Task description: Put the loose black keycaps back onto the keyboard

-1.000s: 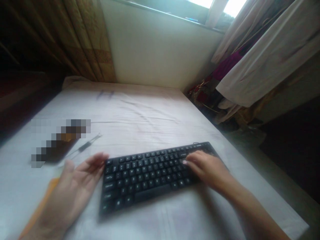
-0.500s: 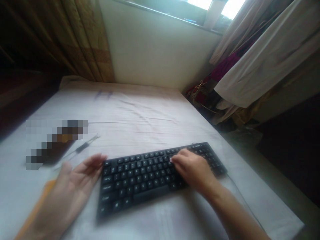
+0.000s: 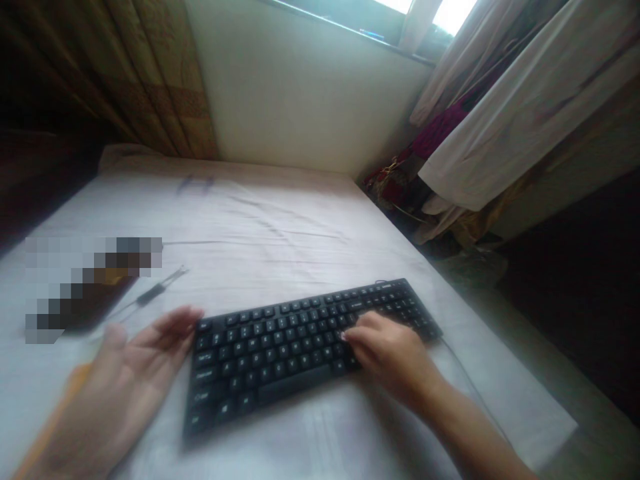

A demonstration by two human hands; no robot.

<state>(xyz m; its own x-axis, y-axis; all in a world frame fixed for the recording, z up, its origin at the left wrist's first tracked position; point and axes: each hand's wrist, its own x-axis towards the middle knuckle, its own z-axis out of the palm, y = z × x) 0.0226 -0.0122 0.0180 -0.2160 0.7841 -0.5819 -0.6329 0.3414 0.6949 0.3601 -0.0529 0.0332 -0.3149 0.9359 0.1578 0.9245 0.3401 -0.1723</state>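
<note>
A black keyboard lies slightly slanted on the white cloth. My left hand is palm up at its left end, fingertips at the top left corner, thumb apart and nothing held. Over the right half of the keys, my right hand has its fingers pinched together around a small whitish thing at their tips, too small to name. A thin cable runs from the keyboard's right end towards the front.
A dark, partly pixelated object lies at the left, beside a thin cord with a dark middle piece. An orange thing shows beside my left wrist. Cloths hang at the right, past the surface's edge.
My right hand has moved down across the keys, nearer the keyboard's front edge. My left hand stays at the left end. The whole view has shifted a little.
</note>
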